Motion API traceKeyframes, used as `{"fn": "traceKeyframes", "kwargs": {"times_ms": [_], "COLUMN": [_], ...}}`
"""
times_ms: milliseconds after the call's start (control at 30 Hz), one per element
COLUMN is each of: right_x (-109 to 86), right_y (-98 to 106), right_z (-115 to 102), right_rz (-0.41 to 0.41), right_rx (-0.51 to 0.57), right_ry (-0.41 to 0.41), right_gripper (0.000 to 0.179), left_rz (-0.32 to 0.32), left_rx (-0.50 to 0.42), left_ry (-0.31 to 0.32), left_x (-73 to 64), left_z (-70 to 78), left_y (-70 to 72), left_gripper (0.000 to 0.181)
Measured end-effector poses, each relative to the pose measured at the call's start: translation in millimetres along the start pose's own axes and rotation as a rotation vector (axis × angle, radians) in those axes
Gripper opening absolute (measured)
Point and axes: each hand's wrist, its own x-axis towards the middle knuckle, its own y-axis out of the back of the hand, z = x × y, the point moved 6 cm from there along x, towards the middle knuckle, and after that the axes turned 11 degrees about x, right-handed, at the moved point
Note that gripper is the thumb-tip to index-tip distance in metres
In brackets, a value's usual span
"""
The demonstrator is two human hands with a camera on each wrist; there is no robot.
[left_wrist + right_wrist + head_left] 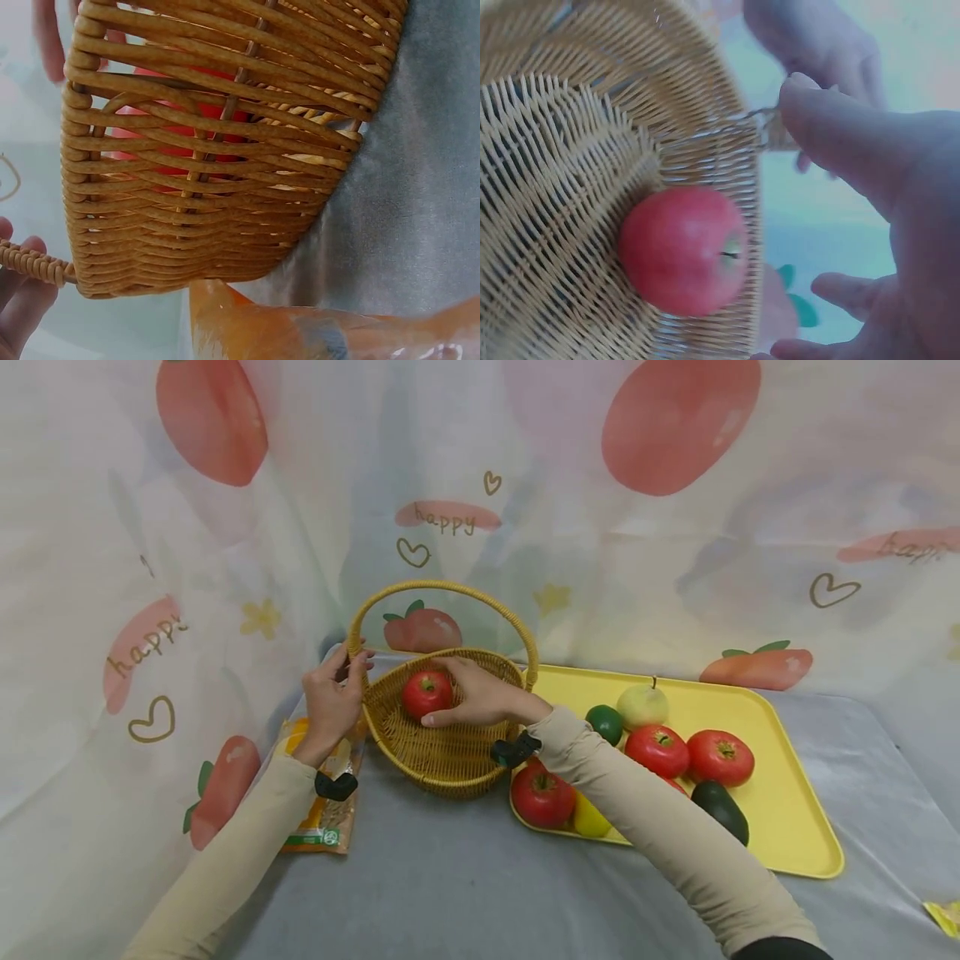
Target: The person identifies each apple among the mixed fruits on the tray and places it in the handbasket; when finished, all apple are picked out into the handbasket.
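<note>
Left hand [334, 700] at wicker basket's [438, 756] ten o'clock in head view, grip pinching handle [442, 584]. Red apple [427, 695] inside basket, toward eleven o'clock. Right hand [483, 692] at apple's three o'clock, grip released, fingers spread. Yellow tray [787, 835] with fruit [720, 757] at basket's three o'clock, packet [330, 818] at eight.

A red apple [682, 251] lies in the basket [547, 225], right hand [926, 217] open-fingered beside it; blurred left hand [821, 49] seemingly grips the handle [781, 136].
</note>
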Motion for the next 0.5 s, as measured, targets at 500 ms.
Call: {"fn": "traceKeyframes", "kwargs": {"times_ms": [500], "right_x": [-125.2], "right_y": [62.5], "right_z": [-9.4], "right_rz": [0.106], "right_rx": [0.331], "right_ry": [0.095], "right_gripper": [0.049], "left_rz": [0.018], "left_rx": [0.016], "left_ry": [0.019], "left_x": [-2.2], "left_z": [2.3], "left_y": [0.1], "left_gripper": [0.025]}}
